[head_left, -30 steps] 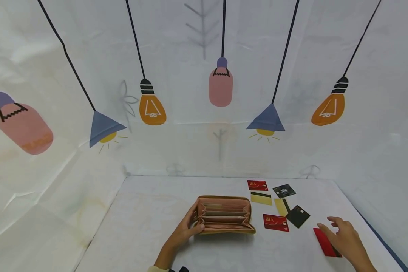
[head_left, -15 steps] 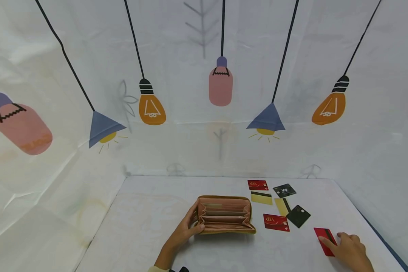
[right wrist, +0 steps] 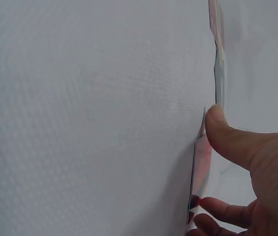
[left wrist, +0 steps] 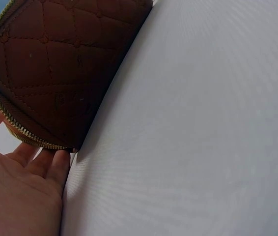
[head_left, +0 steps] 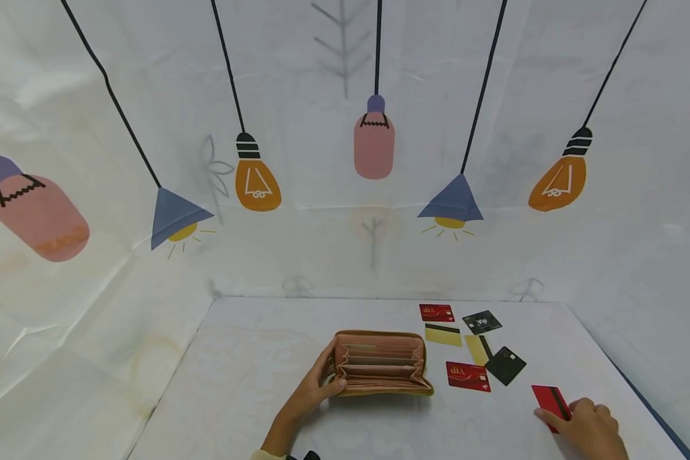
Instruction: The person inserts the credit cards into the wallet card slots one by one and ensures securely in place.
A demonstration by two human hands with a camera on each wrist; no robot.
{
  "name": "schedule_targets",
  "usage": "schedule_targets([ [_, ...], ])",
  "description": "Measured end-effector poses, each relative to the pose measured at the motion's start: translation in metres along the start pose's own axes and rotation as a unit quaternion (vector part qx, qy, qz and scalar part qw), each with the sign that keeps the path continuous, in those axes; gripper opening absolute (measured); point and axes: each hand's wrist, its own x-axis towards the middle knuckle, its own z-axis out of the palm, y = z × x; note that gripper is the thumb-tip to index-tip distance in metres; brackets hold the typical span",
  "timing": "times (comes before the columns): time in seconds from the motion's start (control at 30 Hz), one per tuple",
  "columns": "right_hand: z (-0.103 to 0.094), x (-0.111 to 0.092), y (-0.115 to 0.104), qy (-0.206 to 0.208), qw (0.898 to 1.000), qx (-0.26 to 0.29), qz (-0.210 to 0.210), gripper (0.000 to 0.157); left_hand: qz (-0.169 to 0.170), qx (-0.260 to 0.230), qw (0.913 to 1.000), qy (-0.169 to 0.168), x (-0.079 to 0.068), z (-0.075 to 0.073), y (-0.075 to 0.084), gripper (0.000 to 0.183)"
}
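Note:
An unzipped wallet (head_left: 381,363) stands on the white table with its pink compartments facing up. My left hand (head_left: 315,387) grips its left end, thumb on the near edge and fingers behind. The left wrist view shows the wallet's brown quilted side (left wrist: 55,64) and brass zip, with fingers (left wrist: 43,161) against the zipped end. To the right, my right hand (head_left: 593,427) holds a red card (head_left: 549,400) with a dark stripe by its edges, thumb on the left and fingers on the right. In the right wrist view the card (right wrist: 201,162) is seen nearly edge-on.
Several cards lie between wallet and right hand: red VIP cards (head_left: 468,377) (head_left: 436,313), black cards (head_left: 505,365) (head_left: 482,322), and yellow cards (head_left: 443,335) (head_left: 477,349). A white sheet (head_left: 322,255) printed with lamps rises behind the table (head_left: 236,383).
My right hand has come down from above the red card, and its thumb and fingers have closed on the card's edges. The left hand and wallet have stayed put.

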Motion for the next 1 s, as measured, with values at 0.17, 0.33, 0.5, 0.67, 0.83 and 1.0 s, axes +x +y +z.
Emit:
schedule_targets([
  [0.17,-0.0008,-0.0008,0.0000,-0.008,1.000,0.010,-0.004,0.087,0.004,0.003,1.0000,0.000,0.0000,0.0001,-0.0005,0.084],
  [0.33,-0.0039,-0.0008,0.0020,-0.027,0.999,0.022,-0.015,0.085,0.008,0.006,0.9999,-0.002,-0.0001,-0.0002,-0.0014,0.083],
  [0.5,-0.0050,-0.0011,0.0018,-0.038,0.998,0.038,-0.022,0.083,0.007,0.006,1.0000,-0.003,-0.0004,-0.0005,-0.0009,0.083],
  [0.67,-0.0044,-0.0001,0.0001,-0.033,0.999,0.041,-0.011,0.082,0.009,0.002,0.9999,-0.005,0.0003,-0.0004,0.0004,0.083],
  [0.83,-0.0044,0.0002,0.0009,-0.038,0.998,0.046,-0.007,0.085,0.009,0.001,0.9999,-0.006,-0.0001,-0.0001,0.0011,0.083],
  [1.0,-0.0031,0.0019,0.0026,-0.034,0.998,0.057,-0.009,0.088,0.007,-0.001,0.9999,-0.007,-0.0006,-0.0003,0.0012,0.083],
])
